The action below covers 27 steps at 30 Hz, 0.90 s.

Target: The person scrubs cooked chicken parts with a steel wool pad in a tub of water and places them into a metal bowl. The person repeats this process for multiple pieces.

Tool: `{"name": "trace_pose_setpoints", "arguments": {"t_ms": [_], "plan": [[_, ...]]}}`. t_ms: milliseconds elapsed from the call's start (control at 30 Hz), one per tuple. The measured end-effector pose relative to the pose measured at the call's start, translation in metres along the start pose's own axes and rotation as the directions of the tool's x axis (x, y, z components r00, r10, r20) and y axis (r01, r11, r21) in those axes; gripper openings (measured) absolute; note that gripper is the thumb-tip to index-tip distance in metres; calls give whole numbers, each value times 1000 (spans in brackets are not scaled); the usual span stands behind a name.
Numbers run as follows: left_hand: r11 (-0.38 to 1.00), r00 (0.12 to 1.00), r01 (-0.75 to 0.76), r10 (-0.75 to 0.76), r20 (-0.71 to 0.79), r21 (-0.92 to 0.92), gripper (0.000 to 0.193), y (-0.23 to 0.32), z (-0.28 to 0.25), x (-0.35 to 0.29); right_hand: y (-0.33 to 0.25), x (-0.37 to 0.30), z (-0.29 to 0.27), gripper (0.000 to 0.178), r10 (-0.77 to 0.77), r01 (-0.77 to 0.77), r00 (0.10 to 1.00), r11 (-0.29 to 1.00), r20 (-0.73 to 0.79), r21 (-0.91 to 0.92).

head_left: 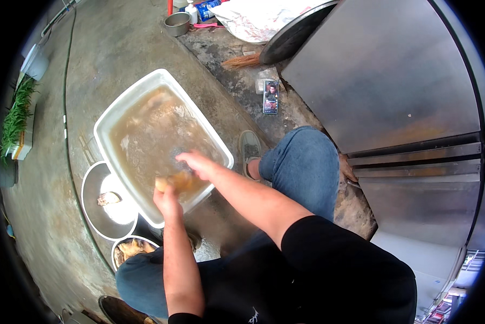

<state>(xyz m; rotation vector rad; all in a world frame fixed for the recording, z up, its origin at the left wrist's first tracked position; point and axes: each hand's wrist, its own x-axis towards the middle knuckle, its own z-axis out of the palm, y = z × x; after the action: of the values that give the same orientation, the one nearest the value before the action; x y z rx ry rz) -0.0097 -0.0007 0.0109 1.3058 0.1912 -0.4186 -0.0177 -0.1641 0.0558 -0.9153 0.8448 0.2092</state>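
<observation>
A white rectangular tub [103, 123] holds cloudy brown water with several pale pieces under the surface. Over its near end, my left hand [168, 201] is closed on a yellowish-tan piece of meat [182, 181], partly in the water. My right hand [198, 164] reaches in from the right, just above that piece. Its fingers are bent around a grey, wiry-looking scrubber [177, 153], blurred at the waterline. A metal bowl [91, 208] beside the tub contains one brownish piece [108, 198]. Nearer to me, a second bowl [114, 254] holds several yellow-brown pieces [133, 248].
A phone [271, 98] with a lit screen lies on the ground right of the tub, near a straw broom [241, 61]. Steel cabinet doors [388, 81] rise on the right. A hose [65, 119] crosses the concrete at left, near a planter [20, 113]. A small pot [177, 24] stands farther off.
</observation>
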Motion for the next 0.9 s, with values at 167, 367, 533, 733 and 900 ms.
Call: {"name": "trace_pose_setpoints", "arguments": {"t_ms": [167, 367, 533, 733, 900], "plan": [[994, 996, 81, -83, -26, -75, 23, -10, 3, 5, 66, 18, 6, 58, -481, 312, 874, 668, -72, -675], [987, 998, -21, 10, 66, 161, 21, -3, 7, -2, 60, 60, -19, 55, -392, 130, 906, 618, -160, -775], [992, 993, 70, -59, -103, 105, 19, -6, -5, 11, 31, 41, -18, 75, -35, 46, 986, 997, 161, -63], [991, 989, 90, -101, -110, -103, 24, -5, 7, 2, 68, 26, 7, 61, -432, 237, 887, 729, -162, -643], [996, 990, 83, -87, -113, -45, 26, -6, 12, 2, 42, 79, -28, 45, -79, 10, 987, 897, -139, -442]]}}
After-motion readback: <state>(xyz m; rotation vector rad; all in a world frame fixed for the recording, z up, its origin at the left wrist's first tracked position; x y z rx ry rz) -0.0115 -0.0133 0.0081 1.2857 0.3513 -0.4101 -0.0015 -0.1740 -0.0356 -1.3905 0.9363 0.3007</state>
